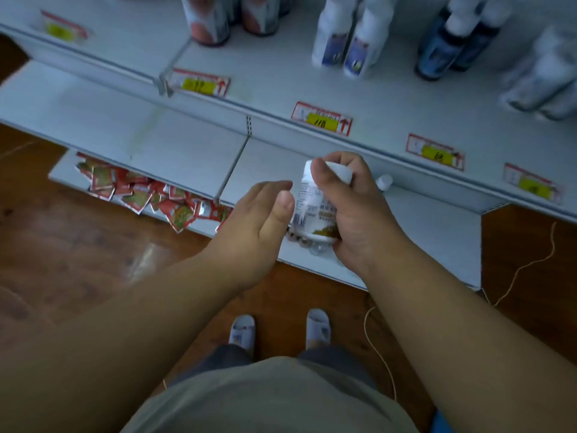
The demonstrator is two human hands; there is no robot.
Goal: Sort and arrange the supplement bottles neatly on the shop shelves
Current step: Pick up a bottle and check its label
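My right hand [352,210] grips a white supplement bottle [313,204] with a printed label, held upright over the lower white shelf [421,226]. My left hand [259,220] is beside it with relaxed fingers, its thumb close to the bottle's side; contact cannot be told. Under my right hand some other bottles lie on the lower shelf, mostly hidden. Another white cap [384,182] shows just behind my right hand. On the upper shelf [281,89] stand red-labelled bottles [209,20], two white bottles [346,42] and dark blue bottles [449,48].
Red and yellow price tags [321,118] line the upper shelf's front rail. Blurred pale bottles [546,76] stand at the far right. Red sachets [150,195] lie heaped on the bottom shelf to the left. Below is a wooden floor [78,245] with a thin cord [524,267].
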